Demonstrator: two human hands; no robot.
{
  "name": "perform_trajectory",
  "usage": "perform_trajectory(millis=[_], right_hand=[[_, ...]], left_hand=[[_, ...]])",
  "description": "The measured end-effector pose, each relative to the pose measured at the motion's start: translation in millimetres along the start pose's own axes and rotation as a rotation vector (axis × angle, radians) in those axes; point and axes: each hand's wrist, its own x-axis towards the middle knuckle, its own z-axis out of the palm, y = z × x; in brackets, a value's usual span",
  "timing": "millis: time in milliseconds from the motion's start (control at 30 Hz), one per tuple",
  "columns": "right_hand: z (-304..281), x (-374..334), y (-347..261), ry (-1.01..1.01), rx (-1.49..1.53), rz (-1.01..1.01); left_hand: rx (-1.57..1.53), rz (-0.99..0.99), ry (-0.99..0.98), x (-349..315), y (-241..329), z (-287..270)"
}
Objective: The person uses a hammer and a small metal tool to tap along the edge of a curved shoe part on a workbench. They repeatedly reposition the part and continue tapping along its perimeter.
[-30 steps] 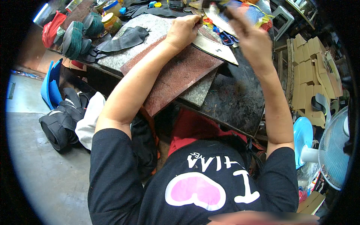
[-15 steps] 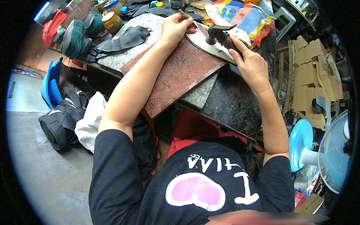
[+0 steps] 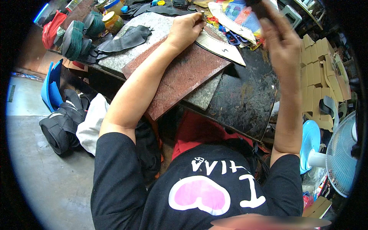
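My left hand is closed round a short metal punch, whose top end sticks up past my fingers. Under that hand lies a cream curved pattern with a dotted line along it and a dark layer showing at its edge. The pattern rests on a reddish-brown board, its right tip reaching the board's edge. My right hand, smeared by motion, is raised over the right side of the table, gripping a hammer that is blurred and partly cut off at the top.
A grey slab lies beneath the board on the black table. Black leather, green cord spools and jars sit left. A second cream pattern lies beyond. A fan stands right.
My right hand has swung up and to the right with the hammer, away from the cream pattern. My left hand has shifted slightly right, still holding the punch.
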Motion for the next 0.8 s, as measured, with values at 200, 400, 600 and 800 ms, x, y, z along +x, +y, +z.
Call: perform_trajectory(millis=[200, 400, 600, 800], right_hand=[[20, 1, 1, -0.303, -0.429, 0.150], [16, -25, 26, -0.320, -0.380, 0.123], [22, -51, 32, -0.423, -0.515, 0.207], [22, -50, 36, -0.449, -0.538, 0.214]], left_hand=[[0.132, 0.155, -0.006, 4, 5, 3], [0.068, -0.038, 0.001, 0, -4, 5], [-0.783, -0.626, 0.046, 2, -10, 4], [-0.834, -0.623, 0.117, 1, -9, 1]])
